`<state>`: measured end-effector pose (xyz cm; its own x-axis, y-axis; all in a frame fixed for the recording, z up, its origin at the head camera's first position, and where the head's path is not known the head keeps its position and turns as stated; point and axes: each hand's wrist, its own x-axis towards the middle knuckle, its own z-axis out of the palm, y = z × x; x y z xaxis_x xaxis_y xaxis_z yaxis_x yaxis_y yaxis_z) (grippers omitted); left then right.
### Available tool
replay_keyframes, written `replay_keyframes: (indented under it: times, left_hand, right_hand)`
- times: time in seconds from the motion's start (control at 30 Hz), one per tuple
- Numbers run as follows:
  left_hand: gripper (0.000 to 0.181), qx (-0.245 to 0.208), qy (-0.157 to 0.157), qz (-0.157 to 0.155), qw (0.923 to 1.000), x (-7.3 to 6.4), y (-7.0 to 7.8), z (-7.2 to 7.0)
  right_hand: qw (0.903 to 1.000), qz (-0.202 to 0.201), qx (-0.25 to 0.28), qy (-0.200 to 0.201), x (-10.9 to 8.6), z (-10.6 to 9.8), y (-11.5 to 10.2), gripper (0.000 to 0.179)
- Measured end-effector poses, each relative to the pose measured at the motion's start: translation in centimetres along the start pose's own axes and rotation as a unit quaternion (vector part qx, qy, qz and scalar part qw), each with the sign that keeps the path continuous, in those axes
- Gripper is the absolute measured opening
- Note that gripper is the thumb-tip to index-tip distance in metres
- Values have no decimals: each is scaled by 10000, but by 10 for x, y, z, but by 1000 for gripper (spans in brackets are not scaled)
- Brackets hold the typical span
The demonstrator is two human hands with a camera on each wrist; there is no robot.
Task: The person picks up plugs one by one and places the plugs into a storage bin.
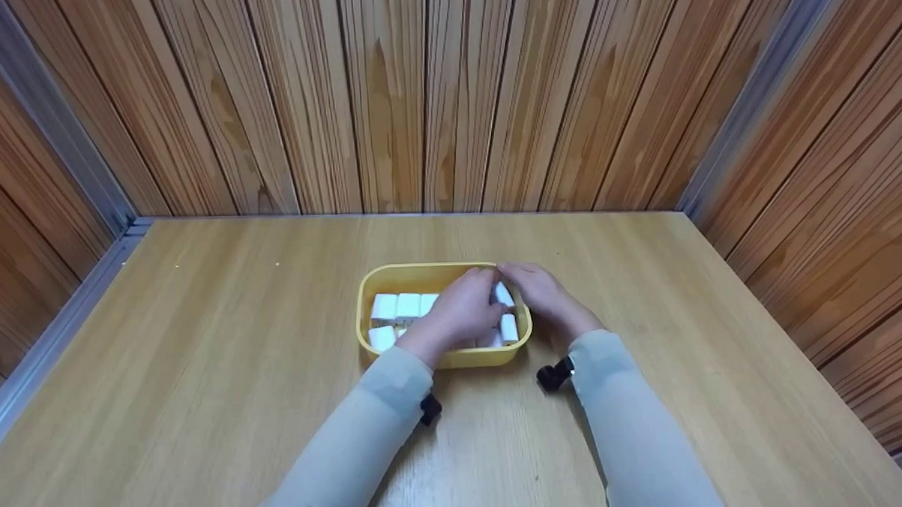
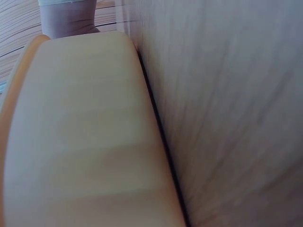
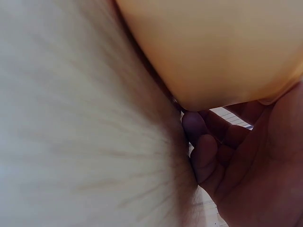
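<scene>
A yellow plastic bin (image 1: 446, 360) sits on the table with several white blocks (image 1: 408, 306) in rows inside. My left hand (image 1: 464, 309) reaches over its front rim into the right half. Its fingers and thumb are curled at a tilted white block (image 1: 503, 294), pinching it near the right wall; the fingertips are partly hidden. Outside the right end, my right hand (image 1: 546, 299) holds the bin at its far right corner. In the right wrist view, curled fingers (image 3: 204, 153) lie against that corner. The left wrist view is filled mostly by the bin's ribbed outer wall (image 2: 94, 123).
Another white block (image 1: 508, 329) stands at the bin's right end, and one (image 1: 382, 338) lies at its front left. The wooden table (image 1: 200, 382) extends around the bin. Wood-panelled walls (image 1: 385, 98) rise behind and at both sides.
</scene>
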<state>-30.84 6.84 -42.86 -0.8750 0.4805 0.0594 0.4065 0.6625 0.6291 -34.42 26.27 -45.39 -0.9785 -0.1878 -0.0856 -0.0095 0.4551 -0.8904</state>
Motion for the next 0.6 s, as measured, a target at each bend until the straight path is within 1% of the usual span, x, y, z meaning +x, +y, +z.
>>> replay_keyframes:
  times: [0.13, 0.37, 0.47, 0.6]
  left_hand:
    - [49, 157, -79, -13, 9998, 0, 0, 0]
    - [48, 26, -176, -152, 9997, -2, 0, -3]
    - [46, 113, -143, -212, 9996, -5, 0, -7]
    - [46, 393, -72, -269, 9988, -10, 0, -16]
  right_hand:
    - [9999, 124, 30, 1, 0, -1, 0, 58]
    - [9995, 281, -137, -8, -1, -1, 0, 61]
    - [9992, 357, -194, -1, -2, -2, -1, 63]
    - [9981, 609, -87, -61, -3, -2, -3, 67]
